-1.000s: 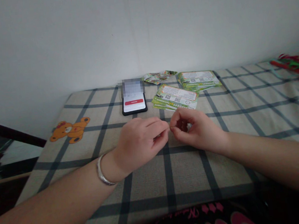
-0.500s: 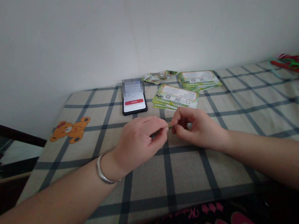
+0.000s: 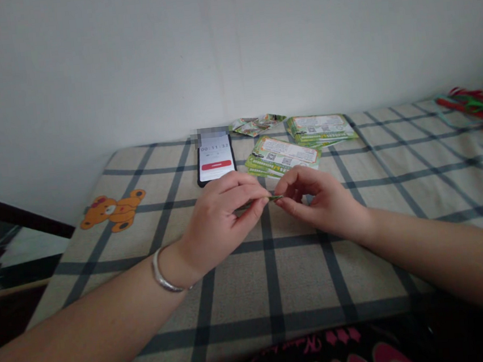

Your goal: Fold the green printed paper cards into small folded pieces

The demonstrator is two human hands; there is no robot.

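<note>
A thin green piece of folded paper (image 3: 274,198) shows edge-on between my hands over the table. My left hand (image 3: 223,211), with a silver bangle at the wrist, pinches it between thumb and fingers and hides most of it. The thumb and index finger of my right hand (image 3: 320,199) are bent around its right end, with a gap inside the curl of the fingers. Just beyond my hands lies a fanned stack of green printed leaflets (image 3: 282,155). Behind it are a second leaflet stack (image 3: 322,127) and several folded green paper pieces (image 3: 257,124).
A phone (image 3: 216,165) with a running timer lies left of the leaflets. A bear picture (image 3: 114,211) is at the left of the checked tablecloth (image 3: 235,295). Red and green stringy items (image 3: 477,104) lie far right. A white wall (image 3: 229,51) stands behind the table.
Both hands have risen slightly, away from me. More of the green paper's edge shows between the fingertips. The leaflets and phone have stayed in place.
</note>
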